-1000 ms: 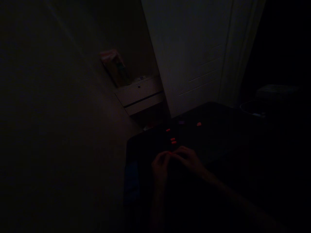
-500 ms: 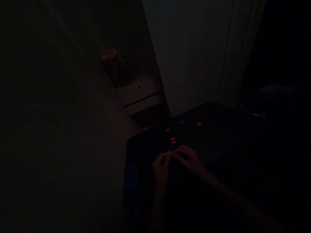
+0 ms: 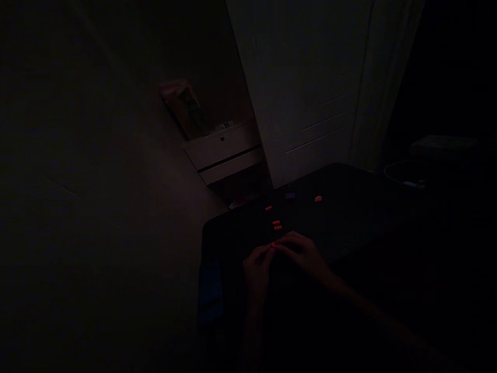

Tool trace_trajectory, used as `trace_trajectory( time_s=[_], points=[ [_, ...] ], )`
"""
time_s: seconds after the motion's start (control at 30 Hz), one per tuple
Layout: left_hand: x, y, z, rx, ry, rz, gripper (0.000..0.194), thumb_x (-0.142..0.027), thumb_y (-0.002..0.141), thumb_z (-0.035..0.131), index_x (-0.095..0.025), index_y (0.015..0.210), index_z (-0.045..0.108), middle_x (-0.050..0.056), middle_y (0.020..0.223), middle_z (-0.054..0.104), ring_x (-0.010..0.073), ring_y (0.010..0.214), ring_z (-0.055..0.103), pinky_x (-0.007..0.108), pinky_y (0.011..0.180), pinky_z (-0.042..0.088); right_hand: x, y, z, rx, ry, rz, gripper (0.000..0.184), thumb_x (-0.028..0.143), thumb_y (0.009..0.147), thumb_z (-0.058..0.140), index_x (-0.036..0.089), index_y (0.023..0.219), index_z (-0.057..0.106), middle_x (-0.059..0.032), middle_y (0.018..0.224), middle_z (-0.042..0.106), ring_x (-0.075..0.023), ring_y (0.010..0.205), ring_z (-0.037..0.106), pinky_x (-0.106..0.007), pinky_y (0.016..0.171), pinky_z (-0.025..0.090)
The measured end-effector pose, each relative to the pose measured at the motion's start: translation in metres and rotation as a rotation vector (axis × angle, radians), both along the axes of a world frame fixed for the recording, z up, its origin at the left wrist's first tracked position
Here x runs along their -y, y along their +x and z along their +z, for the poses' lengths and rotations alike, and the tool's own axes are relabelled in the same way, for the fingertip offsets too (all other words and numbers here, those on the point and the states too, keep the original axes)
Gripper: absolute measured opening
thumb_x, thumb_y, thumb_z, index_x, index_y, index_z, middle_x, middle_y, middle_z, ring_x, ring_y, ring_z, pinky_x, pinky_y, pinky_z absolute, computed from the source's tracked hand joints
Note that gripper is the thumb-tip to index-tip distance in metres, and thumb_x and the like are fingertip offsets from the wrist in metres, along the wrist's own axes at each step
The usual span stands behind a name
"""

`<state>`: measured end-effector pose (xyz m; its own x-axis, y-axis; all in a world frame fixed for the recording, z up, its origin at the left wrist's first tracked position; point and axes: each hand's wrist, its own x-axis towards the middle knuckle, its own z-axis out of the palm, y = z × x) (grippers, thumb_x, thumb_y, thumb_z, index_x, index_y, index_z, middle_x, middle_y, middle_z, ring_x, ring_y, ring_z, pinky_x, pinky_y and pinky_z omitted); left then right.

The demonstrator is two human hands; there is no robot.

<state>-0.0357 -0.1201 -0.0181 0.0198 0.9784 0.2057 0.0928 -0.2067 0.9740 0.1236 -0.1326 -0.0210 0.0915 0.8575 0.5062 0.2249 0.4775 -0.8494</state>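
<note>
The scene is very dark. A small orange-red piece (image 3: 273,244) sits between the fingertips of both my hands, over the near part of a dark table. My left hand (image 3: 258,265) pinches it from the left, and my right hand (image 3: 301,252) meets it from the right with closed fingers. Just beyond the fingers lie two short orange-red sticks (image 3: 277,225), side by side. Another short stick (image 3: 268,208) lies farther off. A rounded orange-red lump (image 3: 318,198) is at the back right. What the pieces are made of I cannot tell.
A small purple block (image 3: 290,196) lies near the back edge of the dark table (image 3: 349,207). At the left edge is a flat blue item (image 3: 210,292). Behind stand a pale door-like panel (image 3: 306,93) and a drawer unit (image 3: 229,150). A thin cable (image 3: 396,168) is on the right.
The orange-red piece shows slightly more between my fingertips, having shifted a little to the right. My hands have barely moved; the other pieces lie where they were.
</note>
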Motion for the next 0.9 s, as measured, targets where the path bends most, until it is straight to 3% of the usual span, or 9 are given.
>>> trace_trajectory(
  time_s=[0.9],
  points=[
    [0.0029,-0.0009,0.0055,0.0,-0.005,0.0,0.022,-0.039,0.072,0.081,-0.018,0.079,0.079,0.006,0.083,0.078,0.0232,0.082,0.071,0.033,0.08,0.054,0.0023,0.0041,0.003,0.004,-0.009,0.041,0.023,0.043,0.09,0.07,0.022,0.085,0.078,-0.0053,0.085,0.074,-0.0206,0.08,0.07,-0.033,0.076,0.056]
  ],
)
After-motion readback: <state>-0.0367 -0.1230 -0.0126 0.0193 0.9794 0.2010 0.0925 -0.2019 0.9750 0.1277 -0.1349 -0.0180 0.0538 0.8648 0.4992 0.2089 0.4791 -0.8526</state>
